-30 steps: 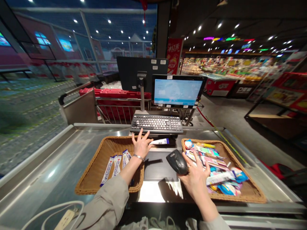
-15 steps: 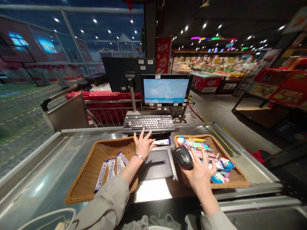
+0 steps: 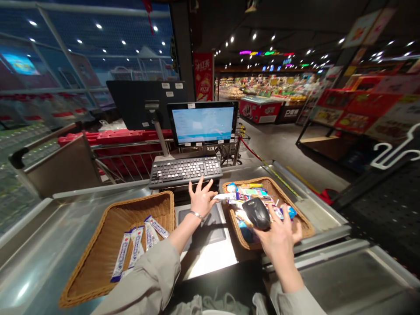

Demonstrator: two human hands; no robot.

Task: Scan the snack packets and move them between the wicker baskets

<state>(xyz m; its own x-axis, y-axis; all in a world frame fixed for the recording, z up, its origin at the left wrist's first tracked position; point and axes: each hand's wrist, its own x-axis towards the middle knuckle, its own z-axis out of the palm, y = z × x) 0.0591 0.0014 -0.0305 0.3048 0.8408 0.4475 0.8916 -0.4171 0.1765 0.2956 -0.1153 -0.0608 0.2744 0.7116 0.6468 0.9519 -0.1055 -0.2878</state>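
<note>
"What has just changed for us?"

"Our left hand [image 3: 201,202] has shifted right. A second ago we had the wrapped stick [image 3: 224,196] over the gap between the baskets; now its free end overlaps the far left part of the right basket [image 3: 304,226]. We pinch it by one end between thumb and forefinger, other fingers spread. We can't tell whether it touches the goods [image 3: 253,191] there."

"And our right hand [image 3: 278,238]?"

"We have it around the black scanner [image 3: 257,213], which has also come right, from that basket's left side to above its contents. The handle is hidden, so we can't tell how every finger grips."

"What does that mean for our work?"

"We judge this piece to be mid-handling: clear of the left basket [image 3: 95,253], where similar packets [image 3: 121,257] lie, but not released. We can't tell whether it has been scanned."
</note>
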